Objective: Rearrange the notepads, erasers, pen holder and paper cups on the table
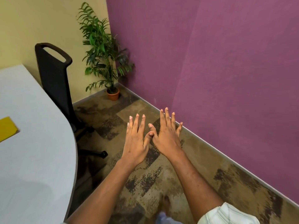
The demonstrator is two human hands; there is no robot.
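My left hand [136,139] and my right hand [166,131] are stretched out side by side over the carpet, palms down, fingers spread, thumbs touching. Neither holds anything. Both are well to the right of the grey table [32,156]. A yellow notepad [6,128] lies on the table at the left edge of the view, partly cut off. No erasers, pen holder or paper cups are in view.
A black office chair [55,75] stands at the table's far rounded edge. A potted plant [103,50] sits in the corner where the cream wall meets the purple wall [210,62]. Patterned carpet [145,183] lies below my arms, and my foot shows near the bottom.
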